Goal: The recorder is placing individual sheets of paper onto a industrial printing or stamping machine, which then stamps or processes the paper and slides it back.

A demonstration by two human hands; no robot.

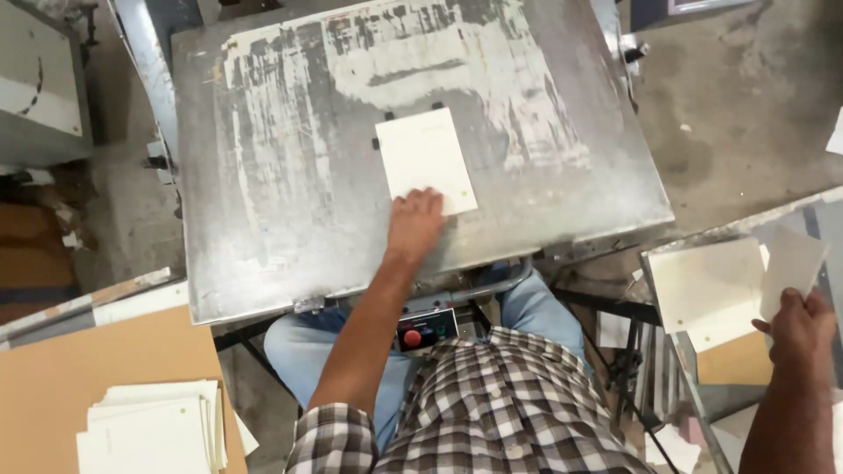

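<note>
The left hand (414,224) lies flat on the worn metal table (263,219), fingers spread and loose, its fingertips pressing on the near edge of a cream card sheet (425,158) that lies alone near the table's middle; the hand covers the sheet's lower left corner, so that corner cannot be seen. Two small dark stops at the sheet's far edge are too small to make out clearly. The right hand (799,329) is well apart from the left, out at the right side of the view, fingers closed around the lower edge of a second cream sheet (793,263) that it holds up tilted; the grip itself is seen from the back of the hand, so the fingertips are hidden. Just beside that hand, a metal tray (672,247) carries a stack of like cream sheets (707,285), its right part masked by the held sheet and its lower part cut by the tray's frame. Below the table's front edge, a small control box with a red round button (411,337) sits between the person's knees, partly hidden by the checked shirt (509,404). At the lower left, a brown board surface (97,369) bears another pile of cream sheets (154,426), fanned slightly and cut off by the bottom of the view. A grey machine housing (39,79) is cut off at the upper left, and the concrete floor (738,105) shows at the upper right.
</note>
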